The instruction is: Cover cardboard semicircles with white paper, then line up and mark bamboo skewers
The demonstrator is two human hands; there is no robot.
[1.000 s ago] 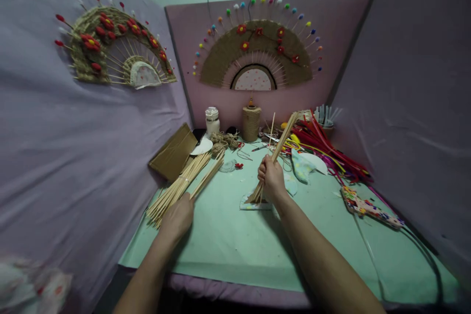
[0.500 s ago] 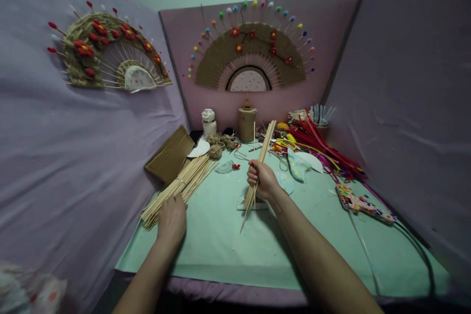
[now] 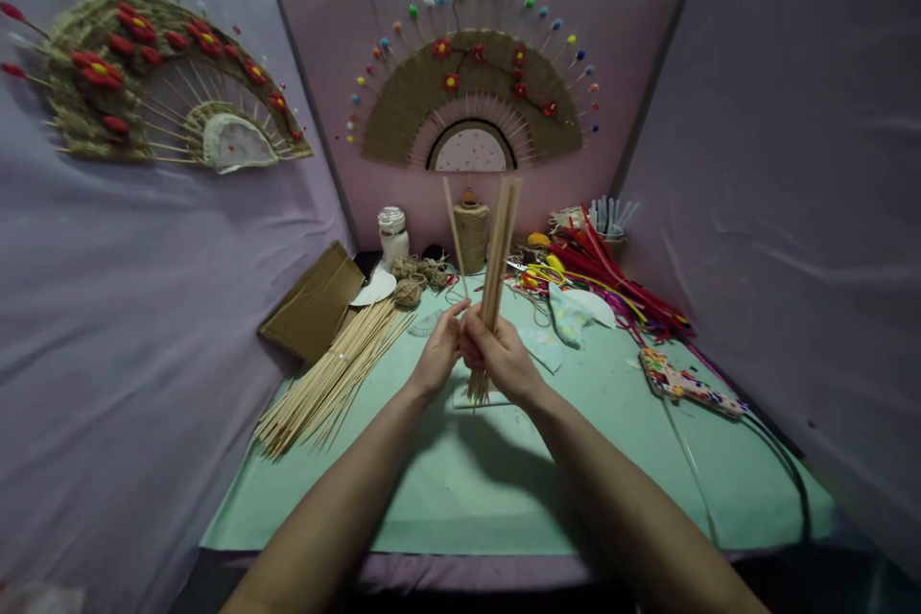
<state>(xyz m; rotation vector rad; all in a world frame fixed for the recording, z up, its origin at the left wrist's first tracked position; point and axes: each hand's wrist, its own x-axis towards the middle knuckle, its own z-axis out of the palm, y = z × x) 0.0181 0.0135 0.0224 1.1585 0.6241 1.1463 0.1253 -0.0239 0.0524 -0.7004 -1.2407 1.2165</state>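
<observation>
My right hand (image 3: pixel 500 353) is closed round a bundle of thin wooden sticks (image 3: pixel 498 259), held nearly upright over the middle of the table. Right beside it, my left hand (image 3: pixel 440 350) has its fingers closed on a single stick (image 3: pixel 455 235), which leans slightly left. The hands meet at the bundle. A larger pile of sticks (image 3: pixel 335 374) lies at the left of the table. Under the hands, a small pale patterned piece (image 3: pixel 475 400) lies partly hidden.
Behind stand a glass jar (image 3: pixel 392 235), a twine spool (image 3: pixel 471 235) and twine balls (image 3: pixel 409 291). A cardboard piece (image 3: pixel 313 300) leans left. At the right are red strips (image 3: pixel 611 273) and a patterned glue gun (image 3: pixel 687 386) with its cord. Decorated fans (image 3: pixel 475 67) hang behind.
My left hand has moved from the stick pile to beside my right hand, with a stick in it. The bundle in my right hand is raised and more upright. The view has shifted slightly.
</observation>
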